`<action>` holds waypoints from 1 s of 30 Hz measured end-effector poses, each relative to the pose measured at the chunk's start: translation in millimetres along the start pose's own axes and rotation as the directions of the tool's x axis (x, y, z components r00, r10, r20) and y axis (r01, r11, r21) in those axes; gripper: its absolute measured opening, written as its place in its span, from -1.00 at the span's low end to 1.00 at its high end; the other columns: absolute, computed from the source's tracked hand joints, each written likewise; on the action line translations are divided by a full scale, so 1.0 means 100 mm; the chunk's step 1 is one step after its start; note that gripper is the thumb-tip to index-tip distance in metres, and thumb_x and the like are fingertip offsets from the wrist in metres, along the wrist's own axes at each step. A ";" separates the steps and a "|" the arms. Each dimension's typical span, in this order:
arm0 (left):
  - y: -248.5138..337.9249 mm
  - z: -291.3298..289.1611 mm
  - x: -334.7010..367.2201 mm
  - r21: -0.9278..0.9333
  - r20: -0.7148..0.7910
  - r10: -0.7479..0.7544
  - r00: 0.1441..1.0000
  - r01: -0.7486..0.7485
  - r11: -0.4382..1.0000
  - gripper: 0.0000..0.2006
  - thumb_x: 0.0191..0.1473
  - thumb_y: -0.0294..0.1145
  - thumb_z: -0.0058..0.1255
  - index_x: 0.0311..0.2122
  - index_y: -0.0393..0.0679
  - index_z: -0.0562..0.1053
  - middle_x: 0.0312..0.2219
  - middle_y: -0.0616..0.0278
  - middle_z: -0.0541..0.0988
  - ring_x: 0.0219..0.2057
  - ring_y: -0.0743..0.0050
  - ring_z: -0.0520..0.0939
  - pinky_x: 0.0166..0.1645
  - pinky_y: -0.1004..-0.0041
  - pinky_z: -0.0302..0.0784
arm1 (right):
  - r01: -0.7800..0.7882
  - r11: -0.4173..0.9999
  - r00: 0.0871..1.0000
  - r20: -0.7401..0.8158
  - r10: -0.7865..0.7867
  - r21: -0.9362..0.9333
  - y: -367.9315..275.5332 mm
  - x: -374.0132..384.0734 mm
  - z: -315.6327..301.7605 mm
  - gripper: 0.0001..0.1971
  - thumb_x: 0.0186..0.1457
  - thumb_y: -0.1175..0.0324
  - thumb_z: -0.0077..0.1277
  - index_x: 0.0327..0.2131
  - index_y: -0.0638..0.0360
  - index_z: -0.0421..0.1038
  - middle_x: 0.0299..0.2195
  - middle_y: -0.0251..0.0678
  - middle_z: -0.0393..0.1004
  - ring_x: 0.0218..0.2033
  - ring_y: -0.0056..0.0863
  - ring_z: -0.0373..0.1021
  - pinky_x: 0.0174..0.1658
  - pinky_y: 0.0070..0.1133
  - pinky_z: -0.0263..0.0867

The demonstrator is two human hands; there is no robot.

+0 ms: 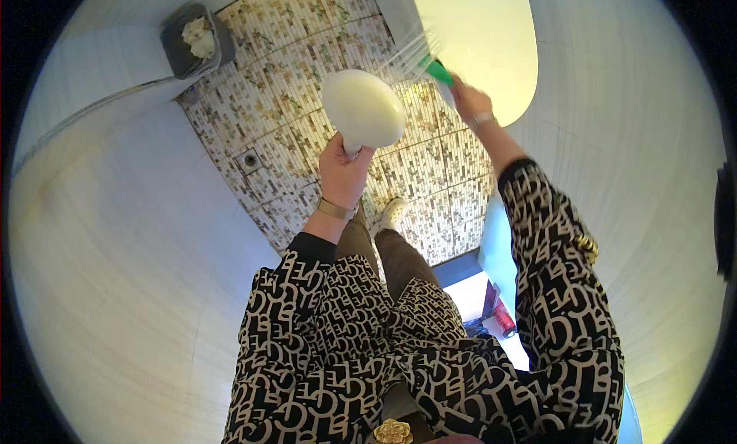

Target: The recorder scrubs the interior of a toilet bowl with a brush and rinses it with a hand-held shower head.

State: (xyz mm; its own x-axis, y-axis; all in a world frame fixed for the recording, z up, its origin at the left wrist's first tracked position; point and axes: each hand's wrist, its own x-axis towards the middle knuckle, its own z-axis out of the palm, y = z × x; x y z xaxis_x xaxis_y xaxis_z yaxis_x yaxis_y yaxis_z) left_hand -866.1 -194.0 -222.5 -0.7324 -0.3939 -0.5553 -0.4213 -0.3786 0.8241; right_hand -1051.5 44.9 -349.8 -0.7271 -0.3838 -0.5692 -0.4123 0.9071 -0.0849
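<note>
shirt [437, 359]; left hand [343, 174] grips white oval [363, 108]; right hand [470, 104], green handle [438, 72]

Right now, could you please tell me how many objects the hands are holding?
2: a white rounded object in the left hand, and a blurred green object in the right hand. Something smaller may be hidden.

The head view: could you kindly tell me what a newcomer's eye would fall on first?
Probably the glossy white rounded object near the upper middle, held by its narrow stem in the left hand. Next, to its right, comes the bright green tool in the right hand, with pale blurred streaks fanning up and left from it. Below both, the brown-and-cream patterned floor stands out.
</note>
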 end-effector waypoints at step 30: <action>-0.57 0.88 -0.51 0.321 0.241 0.022 0.970 -0.101 0.942 -0.78 -0.06 -0.42 0.11 -0.30 -0.29 0.42 -0.40 0.26 0.55 -0.38 0.64 0.49 -0.30 0.57 0.40 | -0.216 0.735 0.868 -0.220 0.446 0.642 0.20 -0.77 0.79 -0.64 0.12 0.16 -0.24 -0.02 -0.02 0.26 -0.49 0.02 0.43 -0.42 -0.04 0.38 -0.32 -0.27 0.28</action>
State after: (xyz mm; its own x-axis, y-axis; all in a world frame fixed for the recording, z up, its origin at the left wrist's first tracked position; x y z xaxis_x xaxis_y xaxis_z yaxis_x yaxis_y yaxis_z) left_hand -851.7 -79.2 -231.2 -0.8488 -0.1886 -0.4939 -0.4944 -0.0481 0.8679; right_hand -960.4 106.7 -371.9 -0.9354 0.0338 -0.3521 0.2062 0.8610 -0.4650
